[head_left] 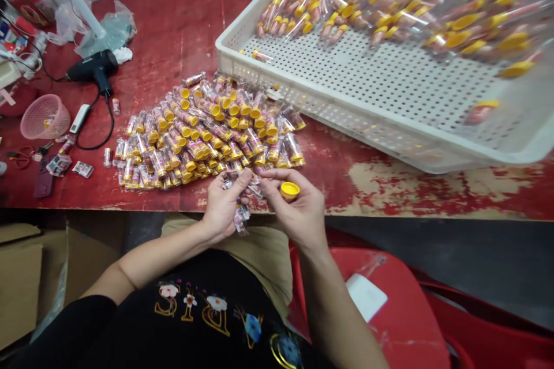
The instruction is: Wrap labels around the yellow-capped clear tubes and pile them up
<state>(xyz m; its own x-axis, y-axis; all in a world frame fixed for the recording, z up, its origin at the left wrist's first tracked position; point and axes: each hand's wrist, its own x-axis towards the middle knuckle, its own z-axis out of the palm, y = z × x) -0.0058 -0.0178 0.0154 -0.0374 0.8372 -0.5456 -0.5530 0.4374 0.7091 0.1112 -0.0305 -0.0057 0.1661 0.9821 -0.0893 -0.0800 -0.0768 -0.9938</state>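
Note:
My left hand (224, 203) is closed around some small clear printed plastic sleeves (241, 218), which poke out below its fingers. Just to its right, my right hand (296, 204) is closed with a yellow-capped tube in it; the yellow cap (289, 189) shows between thumb and fingers, and most of the tube is hidden. The fingertips of both hands nearly meet at a bit of clear plastic. Right behind them on the red table lies a big pile of small yellow-capped tubes (203, 132) with printed wraps.
A white perforated tray (303, 69) with many yellow-capped tubes stands at the right. To the left lie a black heat gun (95, 69) with its cord, a pink basket (45, 117), red scissors (21, 155) and a purple phone-like object (44, 180). A red chair (389, 300) stands below.

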